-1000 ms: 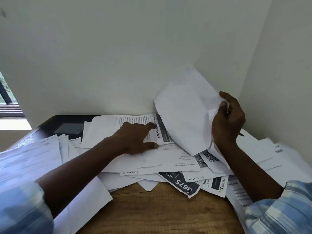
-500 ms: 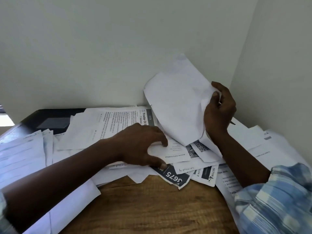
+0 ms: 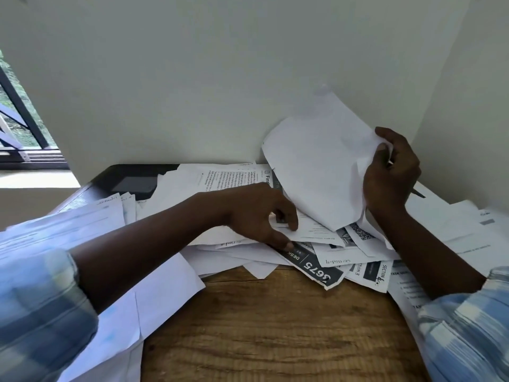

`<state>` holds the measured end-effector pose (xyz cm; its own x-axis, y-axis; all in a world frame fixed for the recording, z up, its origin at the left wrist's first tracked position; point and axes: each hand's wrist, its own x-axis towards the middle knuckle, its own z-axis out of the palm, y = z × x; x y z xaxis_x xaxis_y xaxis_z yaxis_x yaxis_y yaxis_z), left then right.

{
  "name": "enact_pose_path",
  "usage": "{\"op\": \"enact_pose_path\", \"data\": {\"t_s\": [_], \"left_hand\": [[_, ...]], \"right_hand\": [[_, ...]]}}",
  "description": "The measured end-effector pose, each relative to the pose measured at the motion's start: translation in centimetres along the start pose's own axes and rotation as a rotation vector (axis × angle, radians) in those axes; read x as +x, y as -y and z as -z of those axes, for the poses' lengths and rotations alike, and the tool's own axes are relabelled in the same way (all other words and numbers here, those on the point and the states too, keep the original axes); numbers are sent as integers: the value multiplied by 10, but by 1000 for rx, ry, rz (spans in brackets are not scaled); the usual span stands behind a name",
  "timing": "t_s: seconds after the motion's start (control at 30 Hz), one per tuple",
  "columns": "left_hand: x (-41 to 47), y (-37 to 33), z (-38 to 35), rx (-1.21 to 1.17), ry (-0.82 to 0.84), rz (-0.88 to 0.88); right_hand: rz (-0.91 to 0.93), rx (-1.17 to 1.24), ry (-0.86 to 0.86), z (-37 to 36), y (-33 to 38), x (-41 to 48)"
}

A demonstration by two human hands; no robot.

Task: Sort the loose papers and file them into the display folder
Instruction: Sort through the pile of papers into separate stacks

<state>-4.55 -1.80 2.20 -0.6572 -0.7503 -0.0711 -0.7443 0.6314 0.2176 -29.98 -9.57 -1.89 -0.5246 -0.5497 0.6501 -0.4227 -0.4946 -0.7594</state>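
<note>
Since a second ago the left hand has slid nearer and curled, now pinching the edge of a printed sheet between thumb and fingers atop the loose papers heaped on the wooden table. Farther back, the right hand grips a blank white sheet lifted upright. Against the wall, the black display folder lies flat, papers covering its near edge.

— What's the black thing far left?
— Can't tell; loose papers bury most of it.
— And behind the right hand?
— A thin dark tip sticks out; the hand and its raised sheet hide the rest. The left sleeve is blurred, cut off.
</note>
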Motion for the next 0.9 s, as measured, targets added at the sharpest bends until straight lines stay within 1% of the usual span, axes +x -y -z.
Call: {"op": "enact_pose_path", "data": {"t_s": [0.17,0.33,0.5,0.57,0.67,0.7,0.73,0.8,0.83,0.9], "left_hand": [[-1,-3,2,18,-10,-7],[-1,-7,6,76,-198,-56],[6,-10,7,293,-358,-86],[6,-8,8,413,-441,-185],[5,-2,8,555,-553,-384],[5,-1,6,547,-548,-436],[3,-1,5,509,-507,-474],[-4,-4,0,434,-351,-502],[-6,-5,-3,437,-271,-507],[-7,-9,-10,519,-215,-534]], "right_hand": [[2,-2,44,-2,2,-5],[-6,4,55,-2,10,-9],[-31,34,28,1,17,-7],[-23,52,54,3,17,-6],[-41,56,146,4,16,-3],[-51,45,175,4,16,-2],[-64,27,200,4,16,-1],[-77,-3,234,3,16,-1],[-79,-11,242,3,15,0],[-75,-19,260,2,17,0]]}}
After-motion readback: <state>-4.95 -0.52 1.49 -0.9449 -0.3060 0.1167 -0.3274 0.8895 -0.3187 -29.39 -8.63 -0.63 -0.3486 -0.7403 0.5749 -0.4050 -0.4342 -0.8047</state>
